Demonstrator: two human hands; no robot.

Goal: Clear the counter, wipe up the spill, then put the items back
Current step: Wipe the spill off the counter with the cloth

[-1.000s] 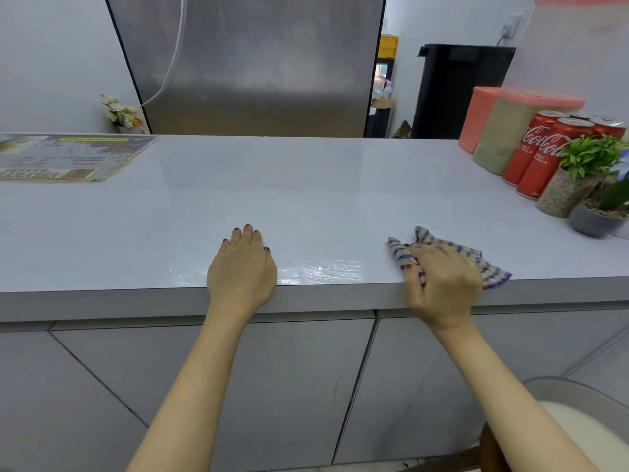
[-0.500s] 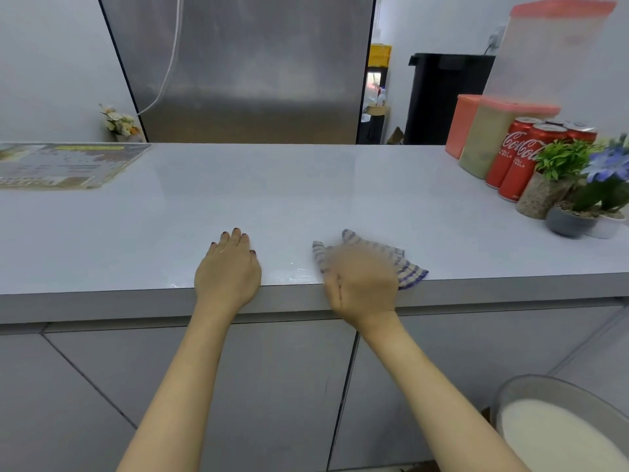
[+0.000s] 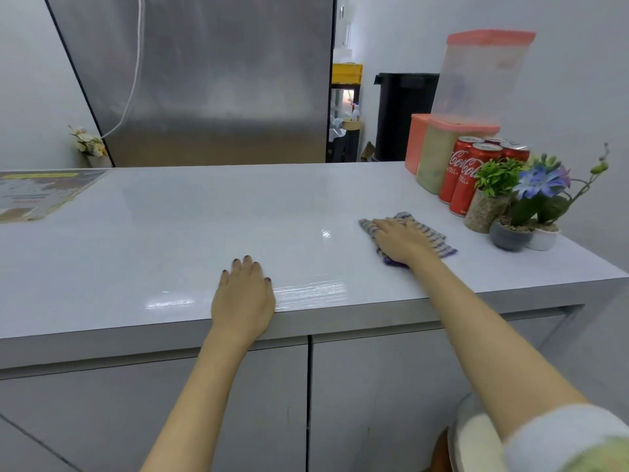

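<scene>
One cloth (image 3: 437,240): striped blue and white, soft, limp and light, probably damp. It will likely bunch and slide on the glossy counter (image 3: 204,226), so press it flat under your palm or gather it from the middle, not by a corner. It lies toward the counter's right side, about midway between front and back edges, under your right hand (image 3: 398,241), whose fingers lie straight on it, pressing, not curled round it. Your left hand (image 3: 243,298) rests flat at the front edge, holding nothing. One patch of wet streaks (image 3: 309,290) lies by the front edge, just beside that hand. At the right end: cola cans (image 3: 457,173), three plain, perhaps a fourth; containers (image 3: 432,158), three; potted plants (image 3: 510,229), three.
</scene>
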